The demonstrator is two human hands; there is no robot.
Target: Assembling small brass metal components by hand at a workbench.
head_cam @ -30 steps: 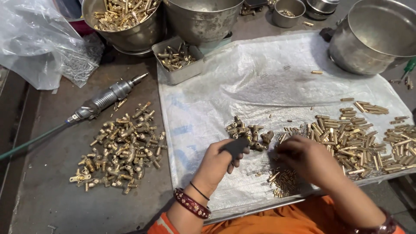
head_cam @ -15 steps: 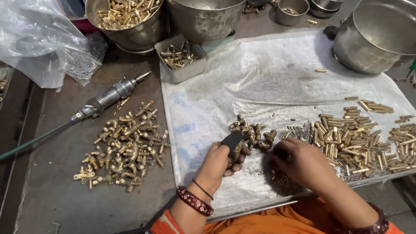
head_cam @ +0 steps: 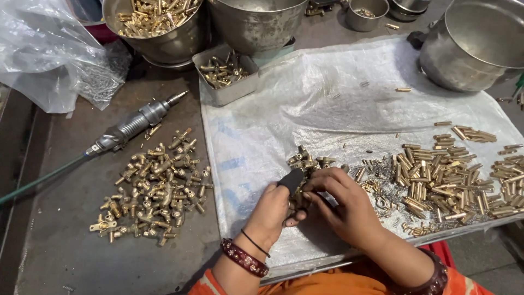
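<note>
Left hand (head_cam: 271,210) grips a small dark tool (head_cam: 291,180), long axis slanting up and right, tip toward the far brass fittings (head_cam: 308,160). Right hand (head_cam: 344,205) pinches a small brass piece beside it; orientation unclear. Both work near the front edge of the white sheet (head_cam: 262,136). Open sheet lies beyond; the tabletop (head_cam: 65,257) pile of brass valves (head_cam: 155,188) sits left.

A small dark-grey wedge-shaped tool (head_cam: 292,180) is pinched at the fingertips, tilted with its broad end toward eleven o'clock, touching a small brass valve fitting (head_cam: 297,201) — mostly hidden between the two hands. Just beyond, at twelve o'clock, a little cluster of brass fittings (head_cam: 310,159) lies loose on the white woven plastic sheet (head_cam: 262,125).
</note>
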